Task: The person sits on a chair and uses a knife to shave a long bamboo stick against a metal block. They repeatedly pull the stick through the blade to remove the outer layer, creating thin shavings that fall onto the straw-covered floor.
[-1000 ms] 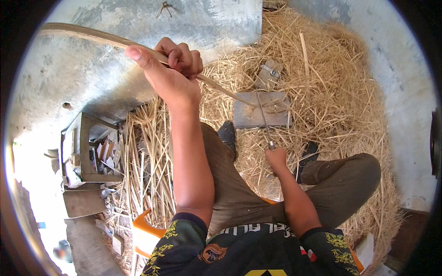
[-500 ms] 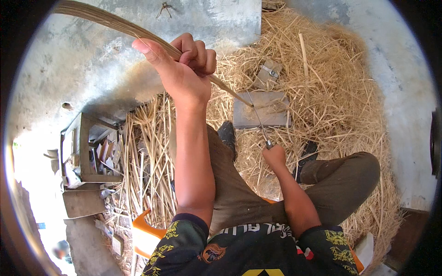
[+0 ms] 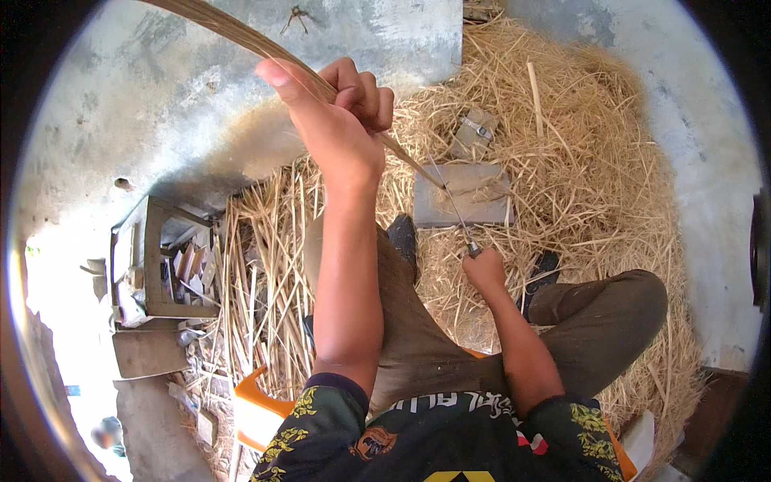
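L hand [image 3: 341,120] raised high on a nearly straight arm, wrist roughly in line w/ forearm; fingers curled tight round a long split strip [image 3: 241,34], thumb jutting up-left alongside it. No gap visible in that grip. Strip = tan, lengthwise-grained, bowed; wood or bamboo, can't tell. Runs up-left past the L thumb, out of frame, & narrows down-right from the L fingers.

R hand [image 3: 485,269] lower, arm bent, forearm slanting up-left; fingers wrapped fully round the handle of a thin-bladed knife [image 3: 456,207], dark grip w/ metal collar. Blade points up-left from R fingers & crosses strip's lower end; touching or just above, can't tell.

Under that crossing, just beyond R fingers: flat rectangular slab [image 3: 434,210], grey, matte, straight-edged. Farther past R fingers, a small brownish block [image 3: 475,132] w/ a pale band, bedded in shavings [image 3: 598,181]: dry, curly, straw-coloured, heaped up & right of R fingers too. A pale straight stick [image 3: 535,98] lies on the heap, right of L fingers.

Below-left of L fingers: loose stack of slender tan strips [image 3: 265,265], next to a boxy wooden frame [image 3: 181,311]. Mottled grey wall [image 3: 128,88] left of L thumb, rough-looking.
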A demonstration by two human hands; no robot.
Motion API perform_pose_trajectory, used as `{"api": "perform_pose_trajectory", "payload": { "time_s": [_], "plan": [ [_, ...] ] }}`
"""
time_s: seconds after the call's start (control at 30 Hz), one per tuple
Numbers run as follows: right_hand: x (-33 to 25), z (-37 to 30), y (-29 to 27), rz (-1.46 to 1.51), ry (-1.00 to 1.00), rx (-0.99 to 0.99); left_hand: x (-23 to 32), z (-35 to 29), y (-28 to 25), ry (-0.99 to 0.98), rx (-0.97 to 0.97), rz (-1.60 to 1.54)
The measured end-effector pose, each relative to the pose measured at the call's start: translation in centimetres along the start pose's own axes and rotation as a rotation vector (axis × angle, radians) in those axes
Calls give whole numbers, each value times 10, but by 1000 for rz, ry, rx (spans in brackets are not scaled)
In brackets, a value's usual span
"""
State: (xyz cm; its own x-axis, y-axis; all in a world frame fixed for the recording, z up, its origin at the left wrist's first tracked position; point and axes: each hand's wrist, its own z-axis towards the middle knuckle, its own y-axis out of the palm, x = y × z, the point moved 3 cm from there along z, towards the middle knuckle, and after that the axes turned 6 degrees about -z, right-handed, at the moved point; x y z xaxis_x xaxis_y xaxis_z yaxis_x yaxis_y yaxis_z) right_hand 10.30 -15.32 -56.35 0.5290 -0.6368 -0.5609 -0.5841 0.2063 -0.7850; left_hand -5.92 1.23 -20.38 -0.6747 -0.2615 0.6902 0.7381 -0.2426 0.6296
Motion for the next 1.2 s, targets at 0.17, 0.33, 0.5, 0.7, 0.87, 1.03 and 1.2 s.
{"api": "perform_pose_trajectory", "payload": {
  "time_s": [0.17, 0.33, 0.5, 0.7, 0.87, 1.03, 1.2],
  "plan": [
    [-82, -21, -75, 227, -154, 10, -2, 4, -5, 11, -32, 6],
    [-67, -24, -49, 446, -245, 145, -2, 2, -2, -37, -38, -20],
    [13, 8, 1, -110, 60, -58, 0, 2, 2, 10, -9, 33],
    [-75, -15, -62, 194, -191, 51, 1, 5, -11, 46, -13, 37],
    [-54, -17, -36, 468, -310, 216, 0, 3, -4, 7, 3, 1],
    [36, -2, 21, -101, 237, -172, 0, 6, -2, 41, 35, 47],
    [13, 2, 5, 132, 180, -81, 8, 8, -10, 82, 54, 10]
  ]
}}
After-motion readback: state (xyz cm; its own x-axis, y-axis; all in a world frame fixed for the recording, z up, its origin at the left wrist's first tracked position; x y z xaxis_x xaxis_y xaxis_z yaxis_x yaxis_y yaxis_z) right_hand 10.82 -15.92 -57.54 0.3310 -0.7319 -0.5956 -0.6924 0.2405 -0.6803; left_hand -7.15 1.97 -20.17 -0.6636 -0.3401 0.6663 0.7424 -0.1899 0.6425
